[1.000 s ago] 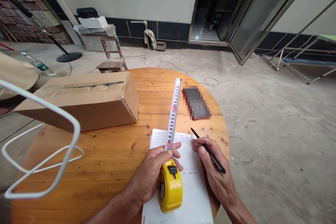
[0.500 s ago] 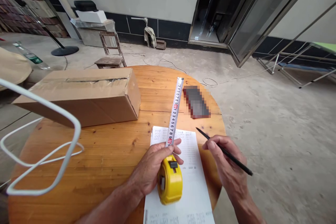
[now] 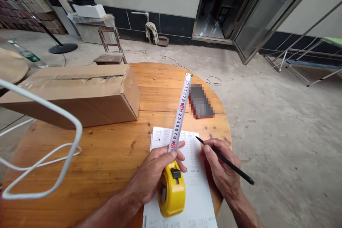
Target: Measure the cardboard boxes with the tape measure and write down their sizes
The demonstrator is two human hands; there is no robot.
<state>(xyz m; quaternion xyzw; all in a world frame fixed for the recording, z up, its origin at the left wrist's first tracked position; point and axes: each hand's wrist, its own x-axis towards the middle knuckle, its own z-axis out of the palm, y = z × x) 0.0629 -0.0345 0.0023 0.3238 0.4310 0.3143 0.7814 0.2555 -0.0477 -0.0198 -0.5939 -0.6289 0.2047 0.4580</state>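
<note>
My left hand grips a yellow tape measure near the mouth of its case, thumb on the blade. The printed blade sticks out forward and tilts slightly right, showing just over 20 on its scale. Under it lie sheets of paper with handwritten rows at the top and bottom. A black pen is pinched in my right hand, its tip by the paper's upper right edge. Beyond the paper is a dark, pixelated flat object with a red edge.
A cardboard box sits on the left of the round wooden table. White looped tubing crosses the left foreground. Behind the table stand a small wooden chair and a black stand base. An open door is at the back right.
My right hand has moved left, bringing the pen tip closer to the paper. The tape blade leans a little further right. The whole view has shifted slightly.
</note>
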